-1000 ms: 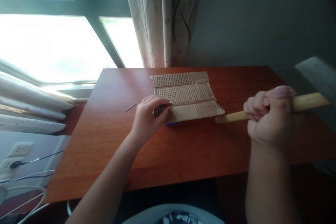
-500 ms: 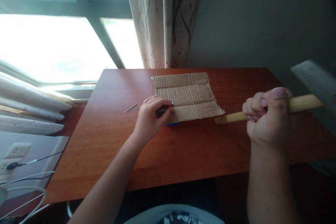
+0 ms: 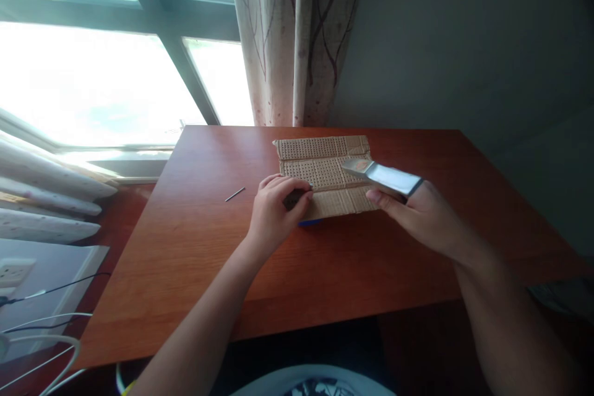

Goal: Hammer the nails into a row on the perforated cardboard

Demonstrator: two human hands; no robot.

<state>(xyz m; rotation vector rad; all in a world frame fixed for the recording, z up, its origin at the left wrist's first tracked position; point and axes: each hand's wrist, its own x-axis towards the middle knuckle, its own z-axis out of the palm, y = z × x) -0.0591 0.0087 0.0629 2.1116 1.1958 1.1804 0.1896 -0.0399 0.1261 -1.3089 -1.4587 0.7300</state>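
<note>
On the table lies a flattened piece of brown cardboard point(image 3: 320, 168) with rows of small holes and fold lines. My left hand point(image 3: 273, 207) rests at its near left edge, thumb and fingers closed around a small dark object point(image 3: 293, 199), mostly hidden by the fingers. My right hand point(image 3: 417, 213) grips a hammer point(image 3: 387, 178) whose shiny metal head hangs over the right part of the cardboard. The wooden handle is hidden from this angle. Something blue point(image 3: 309, 223) shows under the cardboard's near edge. A thin metal rod point(image 3: 235, 194) lies left of my left hand.
The reddish wooden table point(image 3: 325, 284) has its near edge close to my body. A window point(image 3: 93, 86) and a curtain point(image 3: 273, 43) stand behind it. At the left, cables point(image 3: 51, 315) run by a wall socket point(image 3: 16, 273).
My right hand has swung the hammer left from the far right, bringing its head over the cardboard. My left hand stays at the cardboard's edge. The view has shifted slightly.
</note>
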